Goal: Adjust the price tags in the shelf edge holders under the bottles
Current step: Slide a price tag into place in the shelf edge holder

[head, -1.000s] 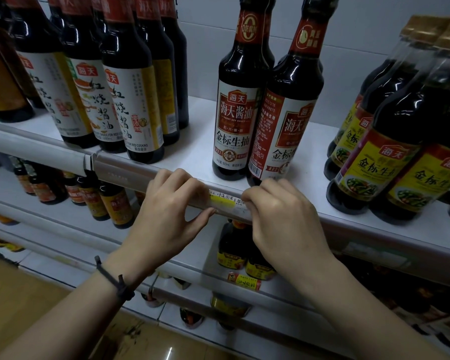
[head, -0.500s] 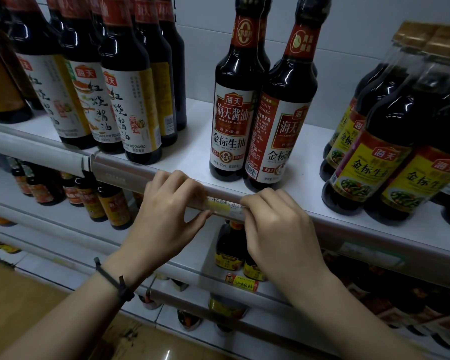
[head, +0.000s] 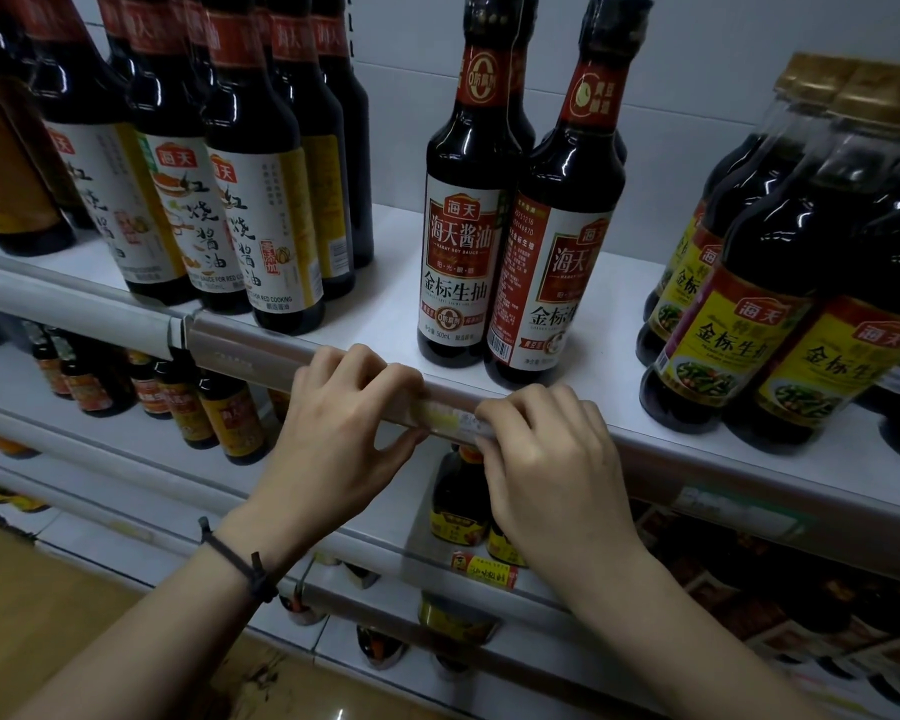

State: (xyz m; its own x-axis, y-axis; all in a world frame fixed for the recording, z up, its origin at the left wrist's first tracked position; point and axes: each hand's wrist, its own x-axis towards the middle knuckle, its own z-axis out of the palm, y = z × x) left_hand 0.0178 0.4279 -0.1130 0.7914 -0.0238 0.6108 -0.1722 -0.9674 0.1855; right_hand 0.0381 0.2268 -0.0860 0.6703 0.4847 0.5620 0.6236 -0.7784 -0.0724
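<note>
A yellow-and-white price tag (head: 450, 418) sits in the clear shelf edge holder (head: 240, 350) below two dark soy sauce bottles (head: 461, 220). My left hand (head: 339, 439) curls over the strip at the tag's left end, fingers on top and thumb pressing from below. My right hand (head: 546, 470) grips the strip at the tag's right end, fingers bent over it. Only a short middle stretch of the tag shows between the two hands.
Red-cooking soy bottles (head: 240, 210) stand at the left, yellow-labelled bottles (head: 780, 314) at the right. Another tag (head: 739, 511) sits further right in the strip. Lower shelves (head: 126, 470) hold smaller bottles; a small packet (head: 484, 569) lies on one. Brown floor (head: 32, 589) is bottom left.
Both hands have closed in toward each other along the strip, so less of the tag shows between them. The hands stay on the holder.
</note>
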